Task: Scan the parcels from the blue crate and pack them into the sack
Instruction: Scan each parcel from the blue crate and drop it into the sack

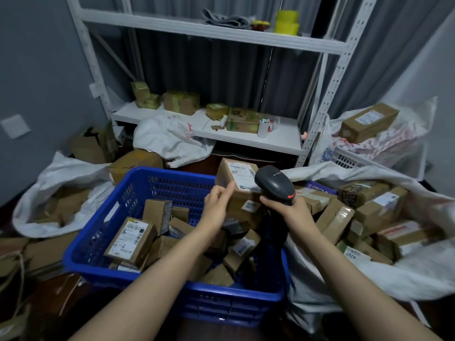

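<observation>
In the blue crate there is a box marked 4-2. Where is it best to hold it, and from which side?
Grip the box marked 4-2 across its two long sides, coming from above. It lies topmost near the left wall of the blue crate, label up and slightly tilted, so both sides look reachable and the label would show for scanning.

Parcel [236,174] is matt cardboard, crate [138,185] and scanner [274,184] plastic, sack [418,274] woven cloth.

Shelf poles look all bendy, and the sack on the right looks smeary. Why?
Head view: the wide-angle lens bows the shelf poles near the edges; head view: the sack smears with blur at the right, while the parcel and scanner stay fairly sharp; light is dim, bluish.
</observation>
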